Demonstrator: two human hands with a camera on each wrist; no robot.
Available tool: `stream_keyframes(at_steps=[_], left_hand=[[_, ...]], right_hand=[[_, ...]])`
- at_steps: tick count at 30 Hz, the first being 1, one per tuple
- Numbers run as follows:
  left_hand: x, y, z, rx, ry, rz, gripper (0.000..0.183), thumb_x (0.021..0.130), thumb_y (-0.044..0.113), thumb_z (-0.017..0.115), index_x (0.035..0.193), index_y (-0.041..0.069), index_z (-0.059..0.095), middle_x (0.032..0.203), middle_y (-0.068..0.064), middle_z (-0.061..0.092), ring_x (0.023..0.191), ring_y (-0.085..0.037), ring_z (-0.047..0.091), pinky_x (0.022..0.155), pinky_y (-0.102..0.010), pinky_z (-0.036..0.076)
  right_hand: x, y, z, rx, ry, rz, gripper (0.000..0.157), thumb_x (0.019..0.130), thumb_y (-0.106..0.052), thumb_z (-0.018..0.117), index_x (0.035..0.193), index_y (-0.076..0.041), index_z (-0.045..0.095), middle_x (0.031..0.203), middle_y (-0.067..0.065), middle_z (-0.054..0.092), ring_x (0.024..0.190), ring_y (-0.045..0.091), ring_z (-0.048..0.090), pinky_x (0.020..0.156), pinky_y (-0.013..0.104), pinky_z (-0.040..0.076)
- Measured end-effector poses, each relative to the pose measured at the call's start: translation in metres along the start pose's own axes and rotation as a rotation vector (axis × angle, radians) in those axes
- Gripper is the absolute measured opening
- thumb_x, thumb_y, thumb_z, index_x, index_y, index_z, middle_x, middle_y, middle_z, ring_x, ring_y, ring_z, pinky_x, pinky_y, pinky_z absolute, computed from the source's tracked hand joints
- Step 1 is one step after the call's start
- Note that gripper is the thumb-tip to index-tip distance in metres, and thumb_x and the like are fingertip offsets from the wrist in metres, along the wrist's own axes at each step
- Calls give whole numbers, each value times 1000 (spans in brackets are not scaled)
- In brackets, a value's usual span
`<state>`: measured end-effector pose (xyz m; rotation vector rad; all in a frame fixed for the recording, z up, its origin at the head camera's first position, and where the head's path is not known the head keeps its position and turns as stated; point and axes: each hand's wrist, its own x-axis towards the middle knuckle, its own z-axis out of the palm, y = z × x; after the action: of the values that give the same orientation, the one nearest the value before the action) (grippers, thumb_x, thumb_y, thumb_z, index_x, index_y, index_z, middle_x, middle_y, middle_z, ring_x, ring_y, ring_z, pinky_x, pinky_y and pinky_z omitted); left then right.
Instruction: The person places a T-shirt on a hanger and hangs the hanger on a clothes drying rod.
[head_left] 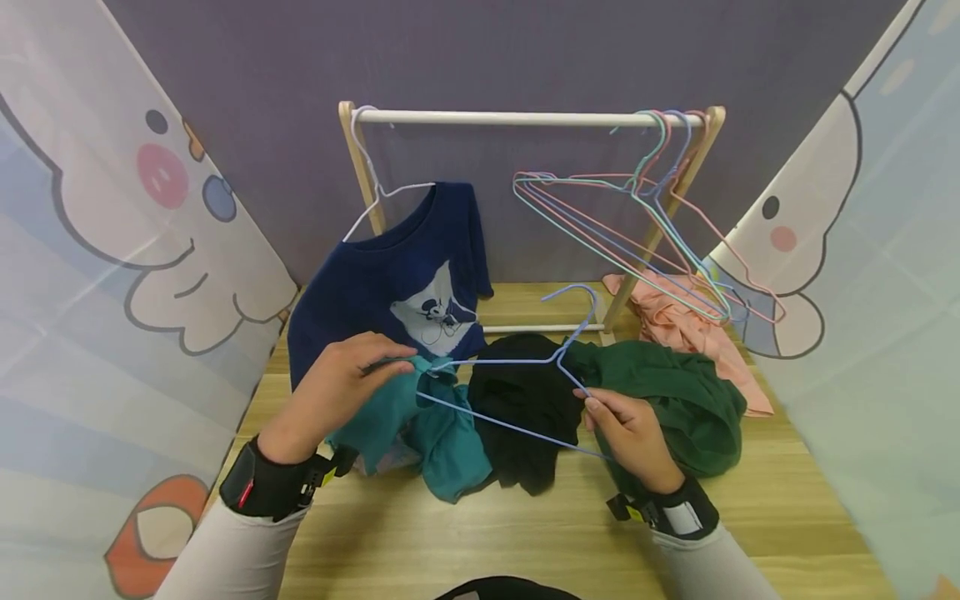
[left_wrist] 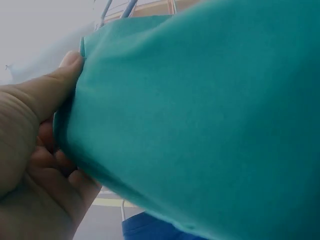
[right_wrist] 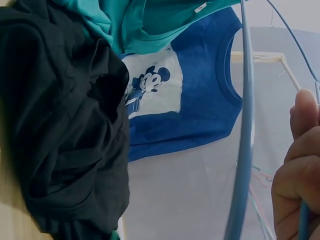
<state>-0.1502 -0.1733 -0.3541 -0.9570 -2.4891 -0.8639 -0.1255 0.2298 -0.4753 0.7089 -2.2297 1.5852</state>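
Note:
My left hand (head_left: pixel 347 385) pinches the edge of a teal shirt (head_left: pixel 453 450) between thumb and fingers; the cloth fills most of the left wrist view. One end of a blue wire hanger (head_left: pixel 517 427) sits inside the shirt's neck opening. My right hand (head_left: pixel 626 429) grips the hanger's other arm, and its hook points up and to the left. In the right wrist view, the shirt's neckline (right_wrist: pixel 165 37) and a small white tag (right_wrist: pixel 200 7) show. The hanger's far end is hidden by the teal cloth.
A rack with a white rail (head_left: pixel 495 118) carries a navy shirt (head_left: pixel 360 287) on a white hanger at left and several bare hangers (head_left: pixel 660 200) at right. Black cloth (head_left: pixel 521 417), a dark green garment (head_left: pixel 667 400) and a pink one (head_left: pixel 712 346) lie on the wooden table (head_left: pixel 480 542).

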Motion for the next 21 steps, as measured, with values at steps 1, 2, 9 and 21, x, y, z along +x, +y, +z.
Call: stream_keyframes(at_steps=[1, 2, 9, 21], left_hand=[[0, 0, 1, 3, 1, 13, 25, 88, 6, 80, 112, 13, 80, 99, 4, 75, 91, -10, 70, 79, -19, 56], [0, -1, 2, 9, 2, 29, 25, 88, 6, 80, 112, 13, 80, 98, 5, 75, 89, -9, 68, 79, -17, 54], [5, 1, 6, 80, 24, 91, 21, 90, 10, 79, 110, 16, 81, 95, 8, 75, 87, -7, 66, 81, -26, 57], [17, 15, 29, 64, 15, 112, 19, 91, 14, 79, 110, 13, 80, 99, 2, 80, 92, -13, 75, 85, -34, 62]], right_hand=[[2, 0, 0, -3, -2, -10, 26, 97, 14, 58, 113, 2, 75, 70, 9, 64, 66, 19, 61, 72, 16, 51], [4, -1, 1, -2, -6, -24, 26, 97, 14, 58, 113, 2, 75, 70, 8, 64, 66, 19, 62, 73, 16, 52], [21, -10, 2, -45, 1, -114, 29, 93, 17, 61, 111, 1, 76, 70, 1, 66, 65, 8, 60, 65, 16, 48], [38, -26, 31, -66, -101, -159, 27, 94, 12, 64, 112, -5, 76, 74, -3, 67, 65, 8, 63, 62, 18, 50]])
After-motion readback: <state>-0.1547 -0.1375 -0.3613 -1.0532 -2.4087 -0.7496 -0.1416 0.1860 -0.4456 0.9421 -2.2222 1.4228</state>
